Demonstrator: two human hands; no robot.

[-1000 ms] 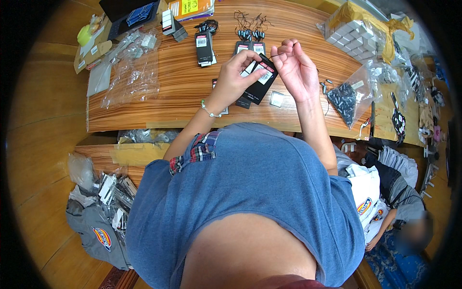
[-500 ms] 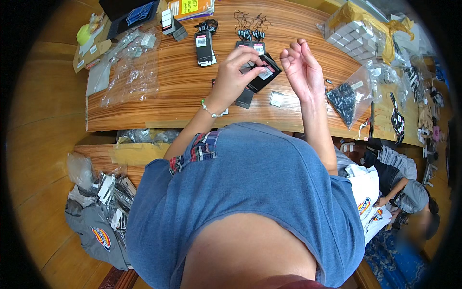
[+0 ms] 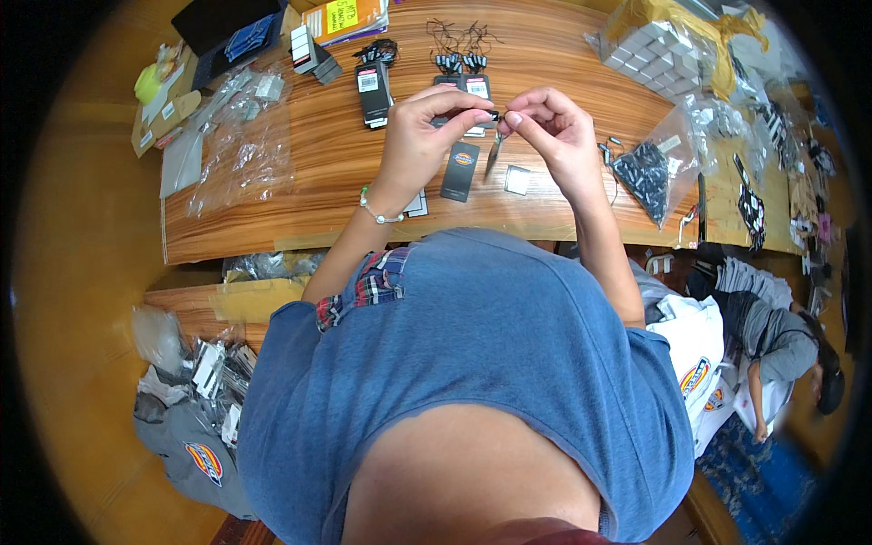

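My left hand, with a beaded bracelet at the wrist, pinches a small black piece at its fingertips. Close against it, my right hand is closed at the top of a dark hang tag. This tag hangs nearly edge-on between both hands. Whether a string joins it to the black piece is too small to tell. Below lies another black hang tag with an oval logo, and beside it a small pale square card. Behind my hands are more hang tags with black strings.
A stack of black tags lies left of centre, with another card stack farther left. Clear plastic bags cover the left side. A bag of black pieces and a box of small white boxes stand right. Another person works at lower right.
My right hand has come left and down to meet my left hand, its fingers now closed. The tag at my left hand has turned from facing up to hanging edge-on.
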